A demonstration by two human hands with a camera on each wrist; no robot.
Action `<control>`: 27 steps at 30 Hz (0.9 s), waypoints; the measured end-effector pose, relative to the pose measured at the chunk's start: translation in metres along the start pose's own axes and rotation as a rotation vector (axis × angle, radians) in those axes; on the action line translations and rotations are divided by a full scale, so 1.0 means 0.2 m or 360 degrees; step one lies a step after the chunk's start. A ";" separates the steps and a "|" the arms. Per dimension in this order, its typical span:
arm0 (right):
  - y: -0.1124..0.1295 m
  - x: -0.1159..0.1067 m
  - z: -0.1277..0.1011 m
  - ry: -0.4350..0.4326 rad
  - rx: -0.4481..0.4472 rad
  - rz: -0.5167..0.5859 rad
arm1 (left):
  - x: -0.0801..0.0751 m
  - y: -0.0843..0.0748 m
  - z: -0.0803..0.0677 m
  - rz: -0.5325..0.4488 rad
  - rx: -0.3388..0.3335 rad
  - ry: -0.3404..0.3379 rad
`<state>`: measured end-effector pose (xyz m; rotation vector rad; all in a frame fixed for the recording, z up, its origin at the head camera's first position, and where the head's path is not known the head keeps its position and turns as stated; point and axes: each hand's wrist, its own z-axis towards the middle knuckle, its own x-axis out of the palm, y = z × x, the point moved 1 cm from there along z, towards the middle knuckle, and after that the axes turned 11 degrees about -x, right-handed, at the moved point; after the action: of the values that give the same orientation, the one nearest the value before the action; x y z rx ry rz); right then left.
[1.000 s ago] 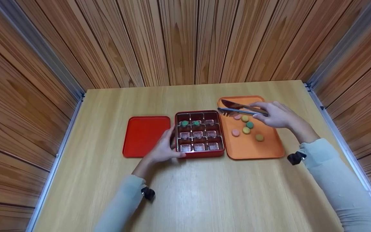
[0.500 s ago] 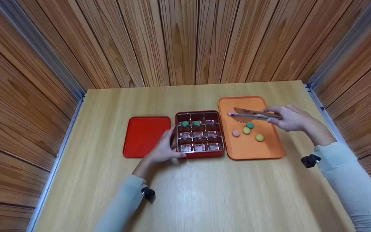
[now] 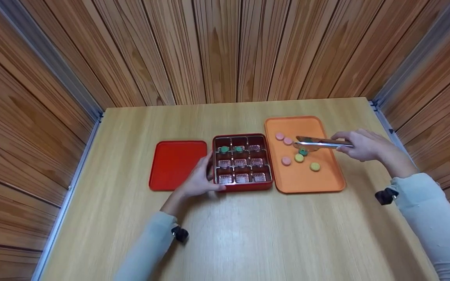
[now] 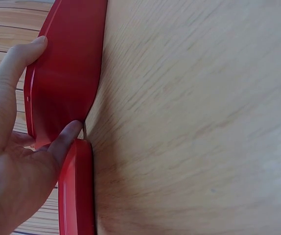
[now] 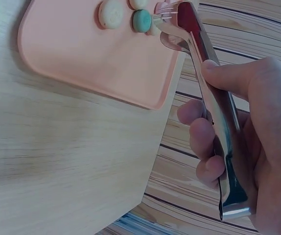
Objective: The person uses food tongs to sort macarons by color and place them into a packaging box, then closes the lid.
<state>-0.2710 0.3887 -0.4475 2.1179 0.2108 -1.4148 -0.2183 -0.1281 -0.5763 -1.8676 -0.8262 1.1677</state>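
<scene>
The right hand (image 3: 361,146) is curled round a pair of metal tongs (image 3: 318,143), their tips over the orange tray (image 3: 307,181), right at a green macaron (image 3: 303,152); yellow and pink macarons lie close about it; the left hand (image 3: 197,180) grips the near left corner of the red compartment box (image 3: 243,187), thumb along its side; two green macarons sit in the box's far row; a red lid (image 3: 176,164) lies just left on the table (image 3: 225,234).
</scene>
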 end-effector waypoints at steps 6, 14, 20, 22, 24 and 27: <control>-0.01 0.02 0.00 0.0016 0.0001 -0.0011 | 0.00 0.00 0.00 0.0029 -0.0040 0.0002; -0.03 0.03 0.00 0.0005 -0.0025 -0.0032 | 0.00 -0.01 0.00 -0.0048 -0.0053 0.0023; -0.03 0.04 0.00 0.0047 0.0000 -0.0016 | 0.00 0.00 0.00 -0.0028 -0.0054 0.0024; -0.03 0.04 0.00 0.0061 0.0007 -0.0012 | 0.00 0.00 0.00 -0.0026 -0.0051 0.0020; -0.03 0.05 0.01 0.0067 0.0015 -0.0008 | 0.00 0.01 0.01 -0.0018 -0.0045 0.0013; -0.04 0.06 0.01 0.0071 0.0018 -0.0006 | 0.00 0.01 0.01 -0.0015 -0.0031 0.0005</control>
<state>-0.2708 0.3916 -0.4619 2.1606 0.2248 -1.3752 -0.2192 -0.1291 -0.5786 -1.8789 -0.8465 1.1544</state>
